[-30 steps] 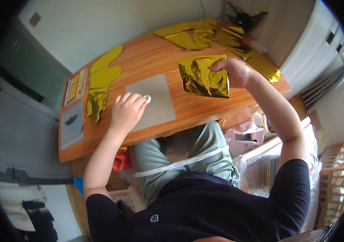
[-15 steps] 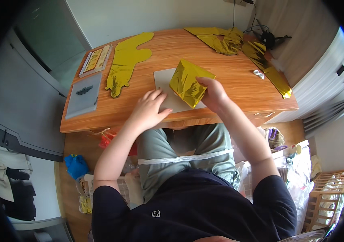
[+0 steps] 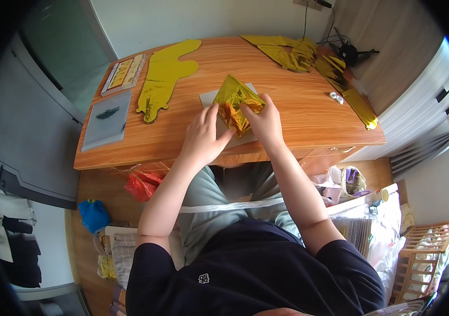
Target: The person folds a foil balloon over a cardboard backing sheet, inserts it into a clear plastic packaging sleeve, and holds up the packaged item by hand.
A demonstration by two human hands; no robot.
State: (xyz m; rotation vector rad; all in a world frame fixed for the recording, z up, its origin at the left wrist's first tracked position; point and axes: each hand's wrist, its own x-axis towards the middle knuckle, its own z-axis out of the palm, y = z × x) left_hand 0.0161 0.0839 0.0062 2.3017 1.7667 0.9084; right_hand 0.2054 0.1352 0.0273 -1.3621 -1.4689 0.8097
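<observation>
Left hand (image 3: 202, 137) moved, spread, to gold foil square (image 3: 232, 100); right hand (image 3: 266, 123) pinching it.

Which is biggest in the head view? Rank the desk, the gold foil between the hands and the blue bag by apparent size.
1. Desk
2. Held gold foil
3. Blue bag

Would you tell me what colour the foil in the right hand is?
The foil is shiny gold, clearest in the head view.
</observation>
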